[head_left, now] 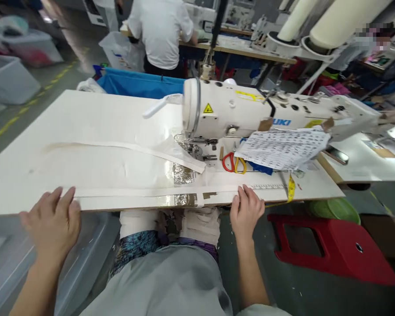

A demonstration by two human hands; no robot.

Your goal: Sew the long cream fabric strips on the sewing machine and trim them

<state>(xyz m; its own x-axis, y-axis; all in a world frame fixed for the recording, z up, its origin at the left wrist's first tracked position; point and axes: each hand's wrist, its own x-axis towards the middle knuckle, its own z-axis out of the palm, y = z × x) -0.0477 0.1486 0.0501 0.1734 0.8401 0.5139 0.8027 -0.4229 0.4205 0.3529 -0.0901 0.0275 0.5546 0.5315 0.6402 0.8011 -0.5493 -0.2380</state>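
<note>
A narrow white fabric strip (151,191) lies straight along the front edge of the white sewing table (95,116). At its left end, my left hand (54,217) has the index finger and thumb on the strip, the other fingers spread over the table edge. My right hand (247,208) pinches the right end between thumb and fingers. Printed measuring marks (268,187) continue along the edge just right of that hand. Farther in, a second white strip (145,151) runs loosely towards the needle area of a sewing machine (224,107).
Red- and yellow-handled scissors (228,162) lie beside a printed sheet (283,147) on the machine. A yellow tape measure (291,188) hangs over the right edge. A red stool (342,250) stands lower right, a clear bin (88,254) lower left. A person (161,35) works ahead.
</note>
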